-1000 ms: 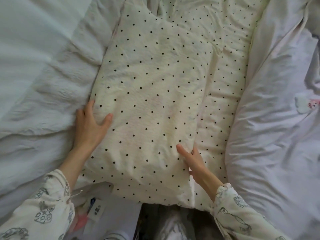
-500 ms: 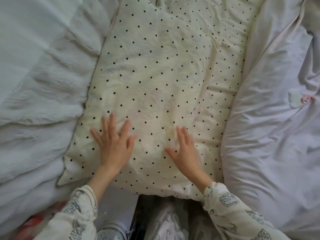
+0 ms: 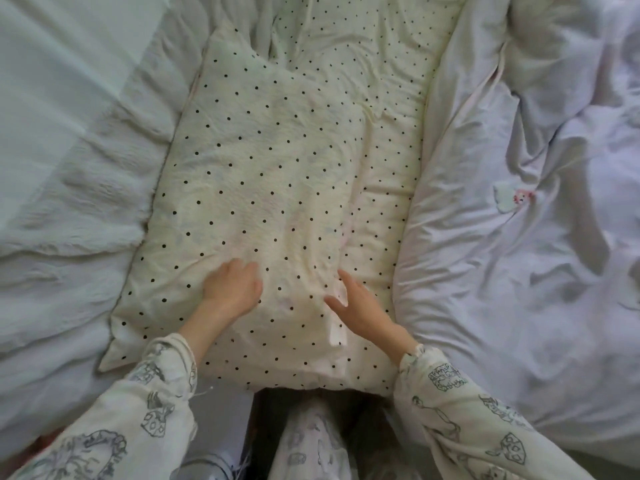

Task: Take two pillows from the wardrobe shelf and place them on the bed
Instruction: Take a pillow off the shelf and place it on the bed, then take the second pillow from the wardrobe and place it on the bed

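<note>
Two hands, left hand, right hand, on dotted pillow

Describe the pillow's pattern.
Cream with small black dots on the pillow; head view.

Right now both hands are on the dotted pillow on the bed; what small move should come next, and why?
Probably lift both hands off. The polka-dot pillow already lies flat on the bed, between the white ruffled blanket and the pale duvet. The left hand and right hand only press on its near end, gripping nothing.
</note>
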Demonstrator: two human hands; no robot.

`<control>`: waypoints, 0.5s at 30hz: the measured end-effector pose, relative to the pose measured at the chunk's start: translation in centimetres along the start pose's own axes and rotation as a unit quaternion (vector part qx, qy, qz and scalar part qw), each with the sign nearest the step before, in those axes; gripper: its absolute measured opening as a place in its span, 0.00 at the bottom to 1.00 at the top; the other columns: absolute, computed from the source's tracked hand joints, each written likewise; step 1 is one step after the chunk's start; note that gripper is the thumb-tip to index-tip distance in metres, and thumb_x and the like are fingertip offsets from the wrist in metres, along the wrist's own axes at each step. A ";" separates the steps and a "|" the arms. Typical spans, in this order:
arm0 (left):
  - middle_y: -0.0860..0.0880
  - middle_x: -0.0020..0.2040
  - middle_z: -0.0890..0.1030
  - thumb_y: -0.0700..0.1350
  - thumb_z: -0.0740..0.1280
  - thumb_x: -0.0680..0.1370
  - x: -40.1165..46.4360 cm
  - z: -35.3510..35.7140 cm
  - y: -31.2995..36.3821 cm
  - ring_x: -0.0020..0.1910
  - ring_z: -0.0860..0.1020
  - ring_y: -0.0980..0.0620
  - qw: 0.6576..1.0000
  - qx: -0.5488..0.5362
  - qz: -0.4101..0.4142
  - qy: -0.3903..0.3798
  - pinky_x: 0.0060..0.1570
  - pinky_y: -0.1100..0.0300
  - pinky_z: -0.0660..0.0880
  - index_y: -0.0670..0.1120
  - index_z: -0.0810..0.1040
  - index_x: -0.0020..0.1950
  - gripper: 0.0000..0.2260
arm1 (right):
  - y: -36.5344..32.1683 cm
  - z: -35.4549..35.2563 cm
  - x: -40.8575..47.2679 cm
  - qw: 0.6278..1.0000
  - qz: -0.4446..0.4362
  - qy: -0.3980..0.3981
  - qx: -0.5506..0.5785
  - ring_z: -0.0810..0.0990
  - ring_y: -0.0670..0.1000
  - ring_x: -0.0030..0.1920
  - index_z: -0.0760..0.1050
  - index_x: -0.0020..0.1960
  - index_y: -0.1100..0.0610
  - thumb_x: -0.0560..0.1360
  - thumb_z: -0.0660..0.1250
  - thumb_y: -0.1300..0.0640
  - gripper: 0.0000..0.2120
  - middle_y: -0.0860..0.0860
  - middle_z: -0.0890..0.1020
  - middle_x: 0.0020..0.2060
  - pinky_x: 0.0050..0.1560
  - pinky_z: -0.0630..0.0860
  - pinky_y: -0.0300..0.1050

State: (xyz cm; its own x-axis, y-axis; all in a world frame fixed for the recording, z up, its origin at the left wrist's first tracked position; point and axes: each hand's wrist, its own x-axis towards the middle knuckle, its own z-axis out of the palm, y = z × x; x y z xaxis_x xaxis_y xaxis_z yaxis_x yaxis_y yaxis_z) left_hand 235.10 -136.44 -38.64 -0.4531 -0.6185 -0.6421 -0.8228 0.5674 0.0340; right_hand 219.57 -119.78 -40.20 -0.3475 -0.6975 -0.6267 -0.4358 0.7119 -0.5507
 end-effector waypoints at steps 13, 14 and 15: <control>0.45 0.73 0.63 0.50 0.57 0.79 -13.5 -5.4 24.9 0.71 0.64 0.47 0.952 -0.132 0.255 0.109 0.67 0.52 0.63 0.47 0.57 0.74 0.24 | 14.2 -16.3 -20.6 0.954 0.037 0.262 0.143 0.75 0.55 0.61 0.63 0.71 0.55 0.77 0.63 0.49 0.25 0.57 0.76 0.62 0.62 0.70 0.49; 0.45 0.73 0.64 0.50 0.58 0.79 -14.9 -5.3 27.6 0.70 0.64 0.47 0.942 -0.133 0.283 0.119 0.67 0.52 0.63 0.47 0.58 0.74 0.24 | 16.1 -17.2 -23.0 0.947 0.045 0.282 0.150 0.76 0.55 0.61 0.63 0.71 0.55 0.77 0.63 0.49 0.25 0.56 0.76 0.62 0.62 0.70 0.49; 0.44 0.72 0.65 0.49 0.60 0.79 -16.4 -5.1 30.4 0.70 0.64 0.46 0.932 -0.134 0.313 0.127 0.67 0.53 0.62 0.46 0.59 0.74 0.24 | 18.1 -18.1 -25.4 0.938 0.053 0.303 0.157 0.76 0.55 0.60 0.64 0.70 0.55 0.77 0.63 0.49 0.25 0.56 0.77 0.62 0.61 0.70 0.48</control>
State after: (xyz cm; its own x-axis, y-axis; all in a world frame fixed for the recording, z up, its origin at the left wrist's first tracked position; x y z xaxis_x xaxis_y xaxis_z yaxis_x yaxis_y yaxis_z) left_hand 215.74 -111.81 -23.21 -0.9112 -0.3412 -0.2310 -0.4115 0.7249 0.5524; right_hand 205.49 -90.62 -24.28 -0.8249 -0.4718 -0.3113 -0.1387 0.7029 -0.6976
